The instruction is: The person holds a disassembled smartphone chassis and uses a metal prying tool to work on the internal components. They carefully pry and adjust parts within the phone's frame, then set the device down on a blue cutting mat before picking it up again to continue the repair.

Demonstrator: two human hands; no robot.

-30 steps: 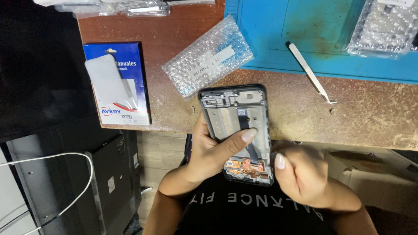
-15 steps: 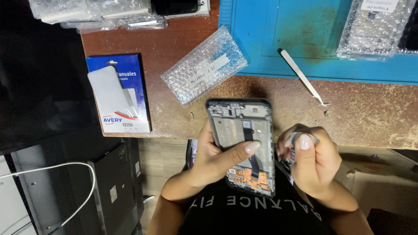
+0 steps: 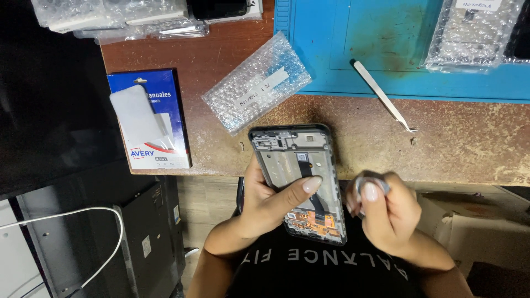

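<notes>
My left hand holds an opened phone by its sides at the front edge of the table, thumb lying across the middle. The phone's back is off. A grey metal frame, a black flex strip and an orange board at the lower end are exposed. My right hand is curled just right of the phone and apart from it. Its fingertips pinch a small grey curled strip; what the strip is cannot be made out.
Metal tweezers lie across the edge of a blue mat. A bubble-wrap pouch and a blue label box sit on the brown table. More wrapped parts lie behind. A cardboard box is below right.
My right hand has lifted from the phone's lower right corner to beside it, now pinching the grey strip. The left hand keeps its hold on the phone.
</notes>
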